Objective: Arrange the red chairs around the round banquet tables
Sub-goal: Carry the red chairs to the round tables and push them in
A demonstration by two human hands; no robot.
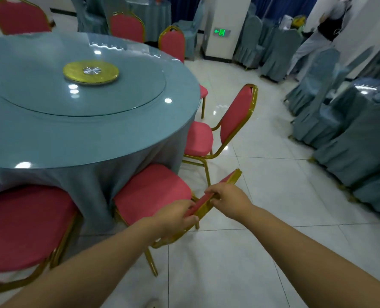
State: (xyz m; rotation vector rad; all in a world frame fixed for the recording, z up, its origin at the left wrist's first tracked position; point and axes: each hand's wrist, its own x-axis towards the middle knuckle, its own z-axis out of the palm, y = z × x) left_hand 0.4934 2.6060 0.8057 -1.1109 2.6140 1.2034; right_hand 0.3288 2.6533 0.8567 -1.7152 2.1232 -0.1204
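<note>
A red chair with a gold frame [151,192] stands at the near edge of the round banquet table [84,134], its seat turned toward the blue-grey tablecloth. My left hand [173,216] grips the near end of its backrest top. My right hand [227,201] grips the same backrest a little farther along. Another red chair [233,121] stands to the right of the table, and one more [22,227] sits at the lower left with its seat close to the cloth. Several more red chairs [172,44] ring the far side.
A glass turntable with a gold centre disc [90,72] lies on the table. Chairs in blue-grey covers [353,138] crowd the right side beside another covered table. A white pillar with a green exit sign [222,32] stands behind. A person [322,32] stands at the far right. White tiled floor lies between.
</note>
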